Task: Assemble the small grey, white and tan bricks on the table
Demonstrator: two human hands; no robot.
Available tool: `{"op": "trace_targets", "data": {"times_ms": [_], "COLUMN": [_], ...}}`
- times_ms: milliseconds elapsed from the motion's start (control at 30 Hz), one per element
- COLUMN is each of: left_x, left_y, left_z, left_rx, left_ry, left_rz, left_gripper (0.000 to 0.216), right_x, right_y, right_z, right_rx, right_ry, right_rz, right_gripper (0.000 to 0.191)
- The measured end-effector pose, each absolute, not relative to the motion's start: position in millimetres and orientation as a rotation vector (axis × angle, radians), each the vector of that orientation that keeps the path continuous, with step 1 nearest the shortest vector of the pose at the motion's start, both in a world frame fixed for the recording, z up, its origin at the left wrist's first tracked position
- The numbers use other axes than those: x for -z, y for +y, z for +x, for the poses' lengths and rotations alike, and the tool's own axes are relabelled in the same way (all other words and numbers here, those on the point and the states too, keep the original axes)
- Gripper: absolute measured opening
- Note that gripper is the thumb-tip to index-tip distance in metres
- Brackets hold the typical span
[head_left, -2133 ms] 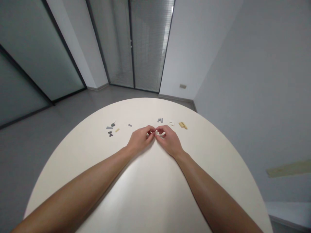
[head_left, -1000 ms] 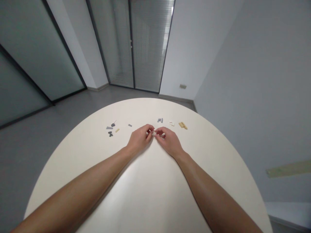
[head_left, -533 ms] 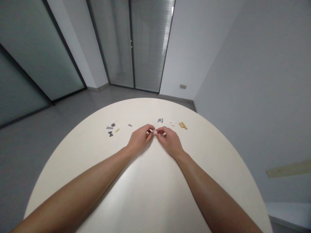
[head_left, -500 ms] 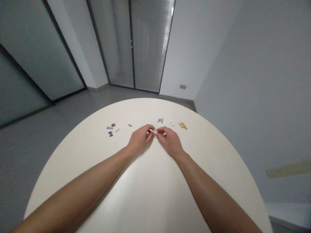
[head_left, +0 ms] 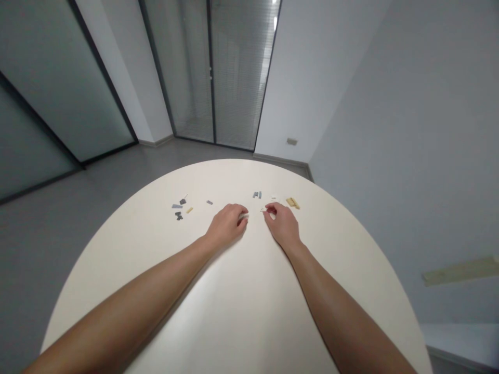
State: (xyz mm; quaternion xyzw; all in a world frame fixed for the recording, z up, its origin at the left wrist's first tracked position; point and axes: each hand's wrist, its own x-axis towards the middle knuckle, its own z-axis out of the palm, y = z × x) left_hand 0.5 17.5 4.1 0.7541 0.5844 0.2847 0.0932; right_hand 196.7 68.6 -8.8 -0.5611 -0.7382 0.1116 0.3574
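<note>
My left hand [head_left: 227,226] rests on the table with thumb and fingers curled towards each other. A pale sliver, which looks like a small white building-block piece [head_left: 243,214], shows between its fingertips, mostly hidden. To the right, my right hand [head_left: 284,224] pinches another small white building-block piece [head_left: 262,209] at the tips of thumb and forefinger. The two hands are apart, with bare table between them. Just beyond the right fingers lie white pieces [head_left: 273,197], partly covered by that hand. Grey pieces [head_left: 257,195] lie beyond the gap between my hands.
Tan pieces [head_left: 292,202] lie right of my right hand. Left of my left hand are a small grey piece [head_left: 209,202], a yellow piece [head_left: 189,210], dark grey pieces [head_left: 179,215] and a long blue-grey piece [head_left: 176,206]. The round white table [head_left: 249,311] has a curved far edge.
My hands were together over white pieces and have come apart. My right hand has moved right with a small white piece; my left hand has hardly moved.
</note>
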Motion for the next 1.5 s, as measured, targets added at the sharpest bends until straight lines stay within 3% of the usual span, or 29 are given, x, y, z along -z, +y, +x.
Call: {"op": "trace_targets", "data": {"times_ms": [533,967,1500], "left_x": [-4.9,-2.7,-0.8], "left_y": [17.7,19.2,19.5], "left_z": [0.9,0.9,-1.5], "left_rx": [-0.837,-0.857,-0.864], "left_ry": [1.756,1.737,1.708], "left_rz": [2.239,2.270,2.248], "left_gripper": [0.021,0.019,0.020], "right_x": [-4.9,0.9,3.0], "right_y": [94.7,95.3,100.8], "right_z": [211.8,218.5,218.8], "right_rx": [-0.610,-0.296,-0.300], "right_ry": [-2.017,-1.683,-1.609], "right_rz": [-1.534,-1.579,-1.791], "right_gripper": [0.015,0.025,0.025]}}
